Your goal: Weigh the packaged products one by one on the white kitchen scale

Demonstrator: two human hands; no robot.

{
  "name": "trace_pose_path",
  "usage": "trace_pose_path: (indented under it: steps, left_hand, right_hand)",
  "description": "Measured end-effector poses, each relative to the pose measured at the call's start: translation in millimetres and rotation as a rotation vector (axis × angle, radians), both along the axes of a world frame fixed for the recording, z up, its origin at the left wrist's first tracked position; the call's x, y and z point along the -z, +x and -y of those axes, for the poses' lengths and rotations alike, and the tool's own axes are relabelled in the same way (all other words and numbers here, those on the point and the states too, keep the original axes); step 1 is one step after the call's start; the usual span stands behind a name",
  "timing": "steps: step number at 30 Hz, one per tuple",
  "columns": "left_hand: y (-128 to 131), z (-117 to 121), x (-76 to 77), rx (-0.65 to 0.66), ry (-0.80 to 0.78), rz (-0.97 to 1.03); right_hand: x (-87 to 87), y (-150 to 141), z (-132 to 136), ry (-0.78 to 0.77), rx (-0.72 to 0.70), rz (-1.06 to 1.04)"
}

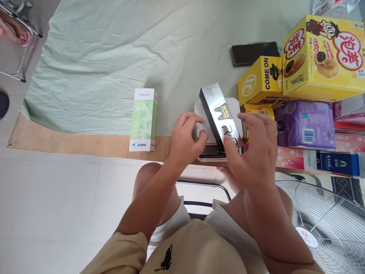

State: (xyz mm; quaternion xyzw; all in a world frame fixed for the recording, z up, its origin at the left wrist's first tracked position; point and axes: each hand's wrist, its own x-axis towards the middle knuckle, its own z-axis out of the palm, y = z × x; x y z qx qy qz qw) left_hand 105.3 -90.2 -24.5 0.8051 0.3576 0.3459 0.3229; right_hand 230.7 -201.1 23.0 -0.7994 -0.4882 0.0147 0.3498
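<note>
The right hand is spread, its thumb over the near end of a silver-and-black box, contact unclear; the left hand has thumb and fingers parted. Between the hands, the box lies slanted on a white scale. Farther left of the left hand sits a green-and-white carton; just right of the right hand, a purple pack.

Illumination bright and diffuse. A soft shadow on the cloth extends above the green carton, indicating light from the lower side. Silver carton carries a pale sheen; floor, lower left, near-white. Wide-angle distortion stretches the fan, lower right. Large lettering legible; fine print indistinct.
</note>
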Motion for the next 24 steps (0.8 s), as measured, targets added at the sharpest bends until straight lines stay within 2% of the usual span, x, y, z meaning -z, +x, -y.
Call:
trace_pose_path:
  steps: [3, 6, 10, 13, 17, 20, 22, 24]
  left_hand:
    - [0.4, 0.7, -0.4, 0.013, 0.020, 0.025]
    - [1.7, 1.4, -0.3, 0.017, 0.024, 0.029]
    - [2.2, 1.6, -1.9, -0.012, 0.082, 0.065]
    - [-5.9, 0.9, -8.6, -0.056, 0.174, 0.144]
    - [-38.9, -5.2, -23.0, -0.135, 0.344, 0.248]
    - [-76.4, -17.0, -26.8, -0.227, 0.421, 0.326]
    - [-100.9, -27.7, -21.7, -0.307, 0.355, 0.282]
    - [-120.4, -38.8, -10.9, -0.364, 0.160, 0.171]
  right_hand:
    - [-6.9, 3.1, 3.3, 0.037, 0.019, 0.000]
    - [-5.0, 3.1, 2.8, 0.014, 0.021, 0.001]
    - [3.4, 3.3, -0.1, -0.108, -0.065, 0.001]
    - [5.8, 4.5, -3.5, -0.206, -0.148, 0.008]
    - [-0.2, -6.1, -13.1, -0.210, -0.146, -0.002]
    - [-5.4, -30.9, -25.4, -0.199, -0.162, -0.044]
    - [-5.1, -52.6, -35.8, -0.211, -0.193, -0.078]
    - [-0.4, -73.9, -47.1, -0.240, -0.217, -0.111]
